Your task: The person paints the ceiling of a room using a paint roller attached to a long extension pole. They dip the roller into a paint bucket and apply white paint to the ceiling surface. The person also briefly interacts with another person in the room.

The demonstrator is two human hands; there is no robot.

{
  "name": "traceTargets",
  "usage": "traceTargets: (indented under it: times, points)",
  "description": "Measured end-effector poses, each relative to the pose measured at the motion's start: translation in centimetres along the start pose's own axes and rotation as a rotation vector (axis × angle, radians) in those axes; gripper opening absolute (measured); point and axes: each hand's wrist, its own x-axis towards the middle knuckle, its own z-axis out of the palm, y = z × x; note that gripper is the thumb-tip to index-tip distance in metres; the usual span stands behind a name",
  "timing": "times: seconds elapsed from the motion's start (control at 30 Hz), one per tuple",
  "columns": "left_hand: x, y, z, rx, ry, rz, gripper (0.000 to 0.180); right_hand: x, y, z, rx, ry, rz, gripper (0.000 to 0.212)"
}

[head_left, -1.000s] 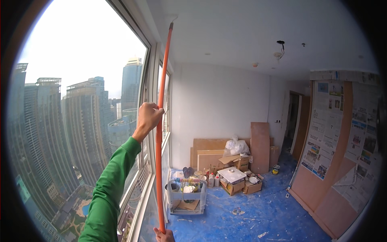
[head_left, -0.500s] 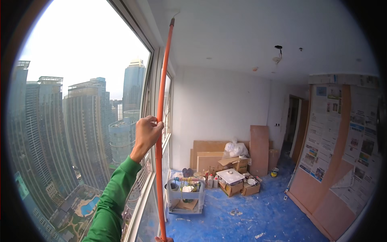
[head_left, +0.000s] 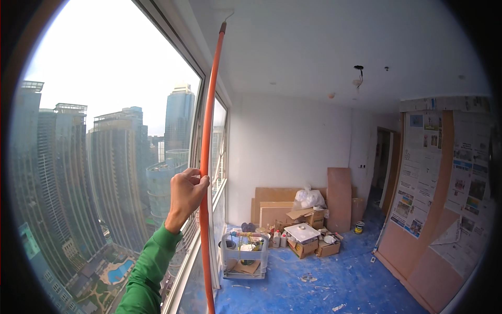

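Observation:
A long orange extension pole (head_left: 210, 107) runs from the lower edge up to the ceiling. A thin bent wire rod (head_left: 229, 17), like a roller's frame, sticks out of its dark tip; the head itself I cannot make out against the pale ceiling. My left hand (head_left: 188, 196), in a green sleeve, is closed round the pole at mid-height, thumb and fingers pinched on it. Below it, the pole continues out of the picture. My right hand is out of sight.
Tall windows (head_left: 120, 172) line the left side. A clear plastic bin (head_left: 244, 261) stands on the blue floor covering (head_left: 314, 282). Behind it are cardboard boxes (head_left: 303, 248), boards (head_left: 340, 199) and a paint tin (head_left: 359, 227). Newspaper-covered cabinets (head_left: 418, 172) stand right; wires hang from the ceiling.
My left hand has come down a little with the pole. My right hand, partly seen at the lower edge before, has left the picture. The view has tilted slightly upward.

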Motion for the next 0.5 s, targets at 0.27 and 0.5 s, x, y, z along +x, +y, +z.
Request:
traceTargets:
  times: [0.27,0.5]
  points:
    - [-3.1,3.0,-2.2,0.011,0.022,-0.012,0.03,-3.2,-2.4,0.3,-0.012,0.018,-0.018,0.018]
    - [-5.7,5.4,-3.4,-0.016,0.033,-0.024,0.028,-4.7,-3.5,0.0,-0.019,0.039,-0.029,0.018]
